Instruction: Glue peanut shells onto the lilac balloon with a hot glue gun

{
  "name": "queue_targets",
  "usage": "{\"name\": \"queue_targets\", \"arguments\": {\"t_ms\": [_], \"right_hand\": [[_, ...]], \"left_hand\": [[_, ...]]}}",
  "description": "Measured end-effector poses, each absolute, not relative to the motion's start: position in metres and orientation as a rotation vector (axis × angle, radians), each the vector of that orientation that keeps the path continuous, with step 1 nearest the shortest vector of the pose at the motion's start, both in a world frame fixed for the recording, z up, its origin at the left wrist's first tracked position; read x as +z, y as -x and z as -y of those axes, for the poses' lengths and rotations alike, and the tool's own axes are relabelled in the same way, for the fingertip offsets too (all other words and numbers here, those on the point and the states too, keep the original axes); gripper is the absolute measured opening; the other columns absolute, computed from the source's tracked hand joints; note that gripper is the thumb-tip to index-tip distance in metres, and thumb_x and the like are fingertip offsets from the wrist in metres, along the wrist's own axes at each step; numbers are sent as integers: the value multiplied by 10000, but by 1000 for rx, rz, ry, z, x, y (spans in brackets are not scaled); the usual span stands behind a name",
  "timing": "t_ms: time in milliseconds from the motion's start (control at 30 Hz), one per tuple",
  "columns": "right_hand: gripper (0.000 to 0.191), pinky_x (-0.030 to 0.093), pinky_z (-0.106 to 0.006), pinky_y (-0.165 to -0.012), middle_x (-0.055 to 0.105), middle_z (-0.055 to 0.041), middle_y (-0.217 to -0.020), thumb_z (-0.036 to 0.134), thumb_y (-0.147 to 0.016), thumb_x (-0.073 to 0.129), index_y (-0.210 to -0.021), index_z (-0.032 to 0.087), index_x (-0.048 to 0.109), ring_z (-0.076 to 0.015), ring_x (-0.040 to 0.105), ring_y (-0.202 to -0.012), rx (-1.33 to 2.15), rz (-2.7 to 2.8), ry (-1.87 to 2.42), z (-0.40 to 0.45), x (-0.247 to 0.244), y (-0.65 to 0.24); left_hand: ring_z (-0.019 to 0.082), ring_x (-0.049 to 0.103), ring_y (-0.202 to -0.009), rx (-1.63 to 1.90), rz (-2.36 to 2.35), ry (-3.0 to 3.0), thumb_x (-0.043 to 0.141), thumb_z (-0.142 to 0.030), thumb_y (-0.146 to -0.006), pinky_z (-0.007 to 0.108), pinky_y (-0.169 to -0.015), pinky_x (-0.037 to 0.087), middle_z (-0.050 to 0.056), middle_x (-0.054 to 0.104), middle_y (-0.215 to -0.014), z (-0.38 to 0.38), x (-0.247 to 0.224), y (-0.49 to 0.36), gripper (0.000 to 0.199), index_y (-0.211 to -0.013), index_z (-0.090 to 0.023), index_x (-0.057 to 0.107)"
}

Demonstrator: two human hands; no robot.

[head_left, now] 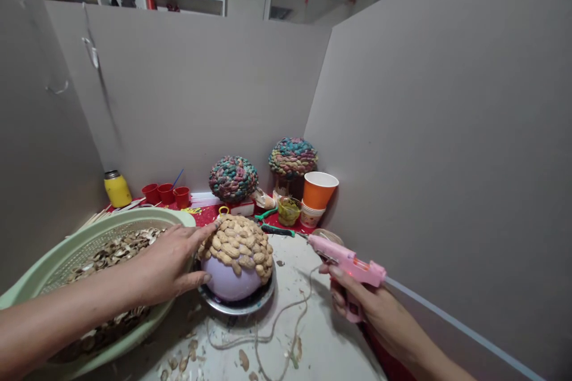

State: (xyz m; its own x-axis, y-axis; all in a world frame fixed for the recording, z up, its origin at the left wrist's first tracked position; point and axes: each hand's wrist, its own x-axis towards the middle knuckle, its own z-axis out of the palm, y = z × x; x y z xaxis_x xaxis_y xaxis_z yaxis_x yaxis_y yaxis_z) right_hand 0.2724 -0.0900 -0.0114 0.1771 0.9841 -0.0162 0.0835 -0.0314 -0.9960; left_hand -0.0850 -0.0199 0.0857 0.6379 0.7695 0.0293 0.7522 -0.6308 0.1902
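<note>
A purple ball (232, 280), part-covered in peanut shells (230, 248), is cradled in a metal bowl (241, 311), apparently against rolling, and steadied by the spread left hand (172, 262); a pink glue gun (351, 265) is gripped in the right hand (357, 297).

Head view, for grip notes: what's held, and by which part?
The right hand holds the glue gun by its handle; left hand touches the ball.

No text, label, brand, number or sign is legible.

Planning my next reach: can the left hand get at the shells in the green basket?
Probably yes: the left hand touches the ball beside the green basket, and no lid covers the shells.
</note>
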Motion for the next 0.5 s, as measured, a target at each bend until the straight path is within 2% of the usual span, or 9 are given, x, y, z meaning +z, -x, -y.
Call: {"name": "queue_targets", "arguments": {"t_ms": [67,300,400,500], "right_hand": [[473,371,-241,-485,550,21,-578,632,-801,618,-936,179,637,-141,501,-515,1059,1132,1339,85,-8,-263],[402,514,-312,-644,685,-65,-791,573,-759,708,-842,182,669,-207,638,-695,1178,1122,928,65,27,-231],[378,541,-361,-719,699,-90,-886,563,-764,704,-809,188,696,-250,645,-807,1219,1157,833,54,27,-216],[403,548,-390,-784,696,-86,-887,599,-782,665,-785,198,703,-270,640,-871,1196,1142,825,47,15,-210]], "left_hand": [[362,489,-1182,159,-1268,-2687,557,-442,-834,481,-1000,380,203,534,-1326,20,86,86,769,-1491,-158,277],[369,490,-1209,181,-1288,-2696,567,-456,-837,508,-1004,389,189,537,-1339,23,92,88,771,-1497,-191,269],[365,498,-1226,230,-1341,-2629,554,-487,-842,500,-1012,398,192,529,-1369,26,99,89,761,-1489,-187,287],[330,518,-1226,432,-1403,-2479,512,-510,-866,477,-1015,409,176,539,-1378,29,112,96,703,-1463,-187,328]]}}
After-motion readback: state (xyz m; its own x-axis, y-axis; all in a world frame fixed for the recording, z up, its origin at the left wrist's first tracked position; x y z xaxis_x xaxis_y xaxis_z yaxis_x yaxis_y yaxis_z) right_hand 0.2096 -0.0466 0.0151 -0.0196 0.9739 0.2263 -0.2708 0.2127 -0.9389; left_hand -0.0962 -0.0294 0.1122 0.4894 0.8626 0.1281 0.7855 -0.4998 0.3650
